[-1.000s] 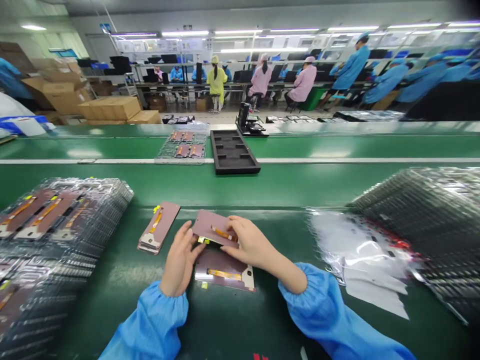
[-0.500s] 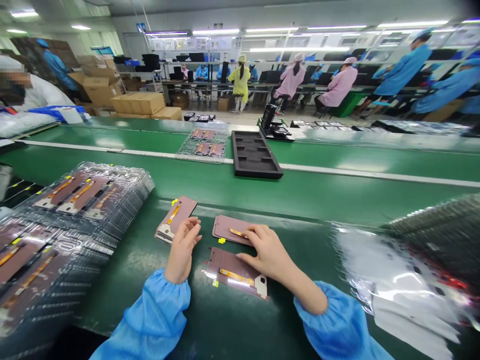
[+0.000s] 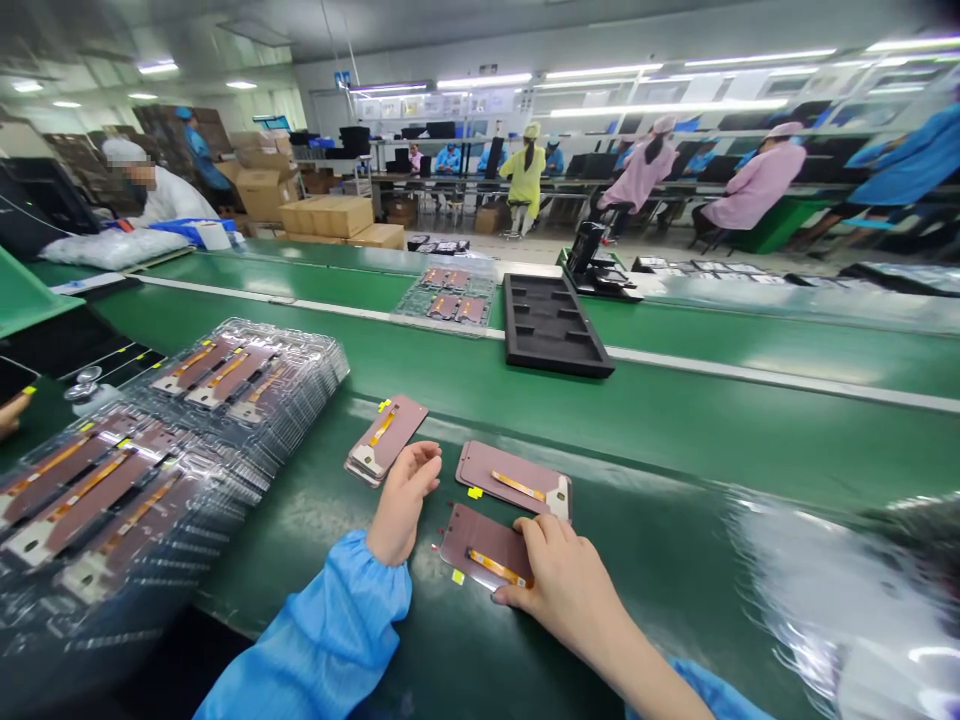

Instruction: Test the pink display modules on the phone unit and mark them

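My right hand (image 3: 574, 580) grips the right end of the nearest pinkish-brown panel (image 3: 480, 545), thumb on its near edge and fingers over its far edge. That panel has an orange flex strip and a yellow tab. Just beyond lies a small stack of similar panels (image 3: 476, 465), untouched. My left hand (image 3: 405, 495) is raised beside the left panel stack (image 3: 409, 415), palm turned inward, fingers slightly curled and apart, with nothing in it. The panels rest on the green work surface (image 3: 300, 610).
Stacked clear trays (image 3: 300, 370) with panels stand at left. Beyond the hands are a black compartment tray (image 3: 555, 320) and a clear tray of panels (image 3: 412, 305). Clear plastic trays (image 3: 832, 590) lie at right. A person's fingers (image 3: 13, 412) show at the left edge; other people sit or stand farther back.
My right hand has moved from the far stack to the nearest panel and taken hold of its right end. My left hand stays beside the left stack. The view has swung left.
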`<action>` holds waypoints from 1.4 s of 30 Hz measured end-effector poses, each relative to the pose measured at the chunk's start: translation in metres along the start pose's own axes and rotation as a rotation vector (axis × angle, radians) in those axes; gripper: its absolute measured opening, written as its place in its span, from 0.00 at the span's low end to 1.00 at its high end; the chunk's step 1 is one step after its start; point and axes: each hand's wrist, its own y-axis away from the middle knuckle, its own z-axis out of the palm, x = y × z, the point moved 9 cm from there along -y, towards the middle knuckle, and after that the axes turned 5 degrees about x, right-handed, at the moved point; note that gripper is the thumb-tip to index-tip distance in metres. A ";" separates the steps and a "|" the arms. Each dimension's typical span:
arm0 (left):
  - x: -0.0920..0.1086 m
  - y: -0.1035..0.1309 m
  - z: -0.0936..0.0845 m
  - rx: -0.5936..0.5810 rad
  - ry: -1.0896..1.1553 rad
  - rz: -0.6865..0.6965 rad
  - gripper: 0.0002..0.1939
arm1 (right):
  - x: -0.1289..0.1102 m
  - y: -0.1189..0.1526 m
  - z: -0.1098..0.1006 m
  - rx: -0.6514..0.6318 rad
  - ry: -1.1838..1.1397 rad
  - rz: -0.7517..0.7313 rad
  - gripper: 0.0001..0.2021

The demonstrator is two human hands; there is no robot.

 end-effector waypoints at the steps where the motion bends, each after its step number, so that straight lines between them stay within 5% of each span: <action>1: 0.000 0.000 0.000 -0.003 -0.005 0.002 0.13 | 0.000 -0.001 0.001 -0.015 -0.004 0.007 0.33; 16: 0.014 -0.002 -0.012 0.043 -0.061 0.119 0.14 | 0.005 -0.001 0.007 -0.090 -0.166 0.030 0.27; 20: 0.011 0.000 -0.019 0.079 -0.055 0.143 0.17 | 0.027 0.008 0.030 -0.215 -0.400 0.106 0.27; 23: 0.002 0.006 -0.013 0.078 -0.038 0.104 0.24 | 0.056 0.007 0.034 -0.116 -0.656 0.270 0.29; 27: -0.020 0.032 0.039 -0.224 0.061 -0.045 0.39 | 0.072 0.012 0.024 0.097 -0.955 0.474 0.36; 30: -0.032 0.054 0.070 -0.372 0.201 -0.126 0.34 | 0.060 0.017 0.020 0.070 -1.088 0.498 0.37; 33: -0.037 0.059 0.071 -0.311 0.230 -0.145 0.30 | 0.059 0.019 0.010 0.064 -1.084 0.499 0.33; 39: -0.047 0.080 0.082 -0.604 0.061 -0.302 0.28 | 0.077 0.013 -0.026 0.265 -1.018 0.442 0.22; 42: -0.048 0.082 0.079 -0.619 -0.050 -0.282 0.26 | 0.067 0.010 -0.051 0.419 -0.865 0.289 0.13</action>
